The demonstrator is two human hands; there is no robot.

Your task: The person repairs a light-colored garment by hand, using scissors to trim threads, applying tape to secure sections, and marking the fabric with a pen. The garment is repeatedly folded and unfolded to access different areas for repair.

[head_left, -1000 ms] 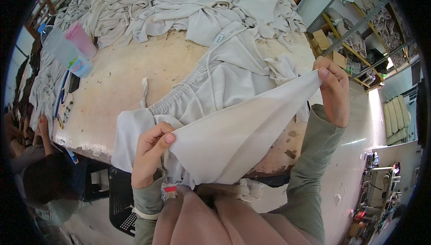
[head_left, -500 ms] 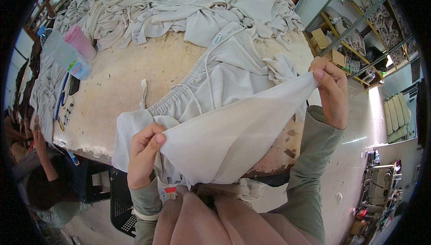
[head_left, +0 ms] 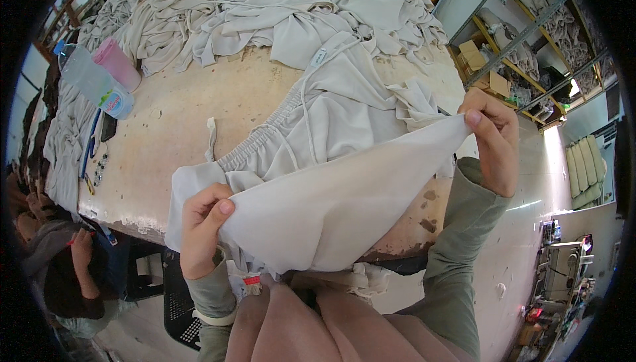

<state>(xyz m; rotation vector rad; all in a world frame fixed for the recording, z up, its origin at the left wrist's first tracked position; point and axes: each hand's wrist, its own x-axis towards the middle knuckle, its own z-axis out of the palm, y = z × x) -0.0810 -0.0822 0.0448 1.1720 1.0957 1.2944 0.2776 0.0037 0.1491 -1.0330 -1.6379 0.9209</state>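
Observation:
My left hand [head_left: 204,229] pinches the edge of a pale off-white fabric panel [head_left: 338,203] at lower left. My right hand [head_left: 491,143] grips the same edge at upper right, stretching it into a taut diagonal above the table edge. Beneath and beyond the panel lies a pale garment [head_left: 344,97] with a gathered elastic waistband [head_left: 258,136], a drawstring and a small label.
The worn table [head_left: 159,163] holds heaped pale fabric [head_left: 291,4], a plastic bottle [head_left: 99,80], a pink tumbler [head_left: 119,63] and small tools at left. A co-worker [head_left: 73,276] sits at lower left. Metal shelves [head_left: 523,44] stand at right, a black chair [head_left: 175,302] below the table.
My left hand has moved left and slightly down with the fabric edge, widening the held span. My right hand has shifted slightly down. The co-worker's arm at left has moved lower.

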